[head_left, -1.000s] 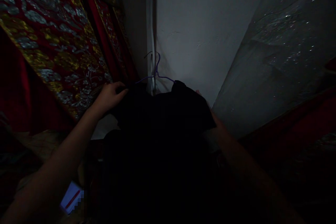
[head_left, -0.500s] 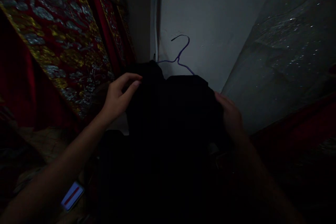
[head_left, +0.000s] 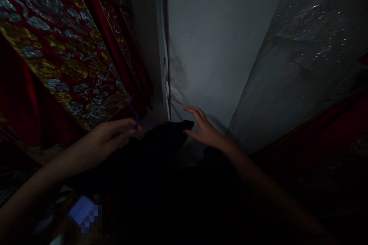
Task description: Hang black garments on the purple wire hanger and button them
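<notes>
A black garment [head_left: 163, 138], perhaps a shirt, hangs on a thin purple clothes hanger [head_left: 133, 109]. My left hand [head_left: 115, 136] pinches the hanger near the base of its hook, with the hook rising above my fingers. Just beyond the garment's right shoulder is my right hand [head_left: 202, 126], its thumb and fingers spread apart; the thumb is close to or touching the cloth. The lower part of the garment merges into the dark, so its outline is hidden.
Red cloth with gold and silver embroidery [head_left: 77, 65] hangs at left. A pale wall [head_left: 218, 46] with a cable [head_left: 165, 46] stands ahead. Clear plastic sheeting [head_left: 301, 53] slopes down on the right. A lit, partly blurred rectangular object [head_left: 82, 210] lies low at left.
The hanger and garment have swung left and down. My left hand has gone from the garment's shoulder to the hanger. My right hand has moved left and its fingers have spread.
</notes>
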The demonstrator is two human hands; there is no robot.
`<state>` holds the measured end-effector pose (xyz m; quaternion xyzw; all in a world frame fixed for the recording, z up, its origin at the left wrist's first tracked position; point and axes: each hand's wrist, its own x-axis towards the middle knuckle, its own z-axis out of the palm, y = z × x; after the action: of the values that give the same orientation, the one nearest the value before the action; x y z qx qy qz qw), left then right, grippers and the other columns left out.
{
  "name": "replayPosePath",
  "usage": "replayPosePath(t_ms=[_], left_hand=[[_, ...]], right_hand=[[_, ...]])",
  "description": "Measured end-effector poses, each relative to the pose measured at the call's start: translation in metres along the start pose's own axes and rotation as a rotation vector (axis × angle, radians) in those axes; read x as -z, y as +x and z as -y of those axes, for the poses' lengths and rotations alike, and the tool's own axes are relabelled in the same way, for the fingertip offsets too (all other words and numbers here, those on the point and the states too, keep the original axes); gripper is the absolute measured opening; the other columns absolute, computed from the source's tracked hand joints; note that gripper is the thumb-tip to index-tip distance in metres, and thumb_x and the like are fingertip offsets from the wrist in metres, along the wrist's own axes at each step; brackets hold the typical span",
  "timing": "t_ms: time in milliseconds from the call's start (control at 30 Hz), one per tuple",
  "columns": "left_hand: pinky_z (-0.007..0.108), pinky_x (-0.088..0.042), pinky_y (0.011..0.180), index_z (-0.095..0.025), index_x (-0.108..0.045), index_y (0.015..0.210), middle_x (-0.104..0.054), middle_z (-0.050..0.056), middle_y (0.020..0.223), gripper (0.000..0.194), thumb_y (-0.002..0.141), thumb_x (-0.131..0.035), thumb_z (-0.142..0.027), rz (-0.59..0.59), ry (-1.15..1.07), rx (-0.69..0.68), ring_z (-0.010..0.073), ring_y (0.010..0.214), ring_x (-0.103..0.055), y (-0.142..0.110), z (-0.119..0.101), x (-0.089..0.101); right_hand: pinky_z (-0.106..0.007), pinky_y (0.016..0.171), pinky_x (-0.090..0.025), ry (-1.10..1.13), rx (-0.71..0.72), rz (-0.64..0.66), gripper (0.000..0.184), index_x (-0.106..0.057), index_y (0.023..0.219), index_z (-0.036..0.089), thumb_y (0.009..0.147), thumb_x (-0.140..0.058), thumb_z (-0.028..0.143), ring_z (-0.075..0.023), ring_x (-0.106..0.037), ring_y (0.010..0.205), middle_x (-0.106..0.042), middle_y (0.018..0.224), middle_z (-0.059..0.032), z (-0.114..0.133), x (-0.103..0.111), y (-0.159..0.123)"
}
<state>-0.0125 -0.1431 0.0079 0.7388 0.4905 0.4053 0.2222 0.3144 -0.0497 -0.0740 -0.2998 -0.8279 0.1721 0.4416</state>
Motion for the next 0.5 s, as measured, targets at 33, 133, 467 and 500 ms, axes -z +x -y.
replayPosePath(t_ms=[33,133,467,500], left_hand=[[0.024,-0.045,0.048,-0.020,-0.075,0.090,-0.067,0.003,0.068,0.030,0.082,-0.069,-0.048,-0.020,0.080,-0.062,0.0153,0.055,-0.056,0.004,0.001,0.006],[0.027,-0.051,0.062,-0.020,-0.074,0.096,-0.069,0.002,0.072,0.029,0.088,-0.061,-0.044,-0.140,0.261,-0.183,0.0172,0.064,-0.062,0.026,0.005,0.016],[0.039,-0.049,0.097,-0.018,-0.067,0.106,-0.070,0.010,0.105,0.019,0.095,-0.053,-0.025,-0.786,0.446,-0.587,0.0243,0.105,-0.064,0.069,0.014,-0.022],[0.038,-0.050,0.095,-0.019,-0.067,0.106,-0.071,0.009,0.102,0.020,0.096,-0.051,-0.025,-0.707,0.454,-0.601,0.0238,0.102,-0.066,0.065,0.015,-0.031]], right_hand=[[-0.049,0.111,-0.043,0.052,-0.054,0.041,0.043,-0.064,0.124,0.020,0.085,-0.071,0.038,-0.0286,-0.057,0.125,-0.063,0.129,-0.0120,-0.009,0.001,0.002],[-0.042,0.088,-0.056,0.329,-0.230,0.080,0.037,-0.072,0.094,0.019,0.089,-0.062,0.053,-0.0242,-0.069,0.090,-0.074,0.091,-0.0054,-0.019,0.002,0.011],[-0.042,0.100,-0.054,0.737,-0.269,-0.539,0.049,-0.070,0.103,0.019,0.080,-0.070,0.062,-0.0265,-0.066,0.118,-0.075,0.109,-0.0092,-0.018,0.033,0.098],[-0.043,0.101,-0.054,0.734,-0.261,-0.577,0.049,-0.070,0.105,0.019,0.081,-0.068,0.062,-0.0264,-0.065,0.120,-0.074,0.112,-0.0097,-0.023,0.037,0.099]])
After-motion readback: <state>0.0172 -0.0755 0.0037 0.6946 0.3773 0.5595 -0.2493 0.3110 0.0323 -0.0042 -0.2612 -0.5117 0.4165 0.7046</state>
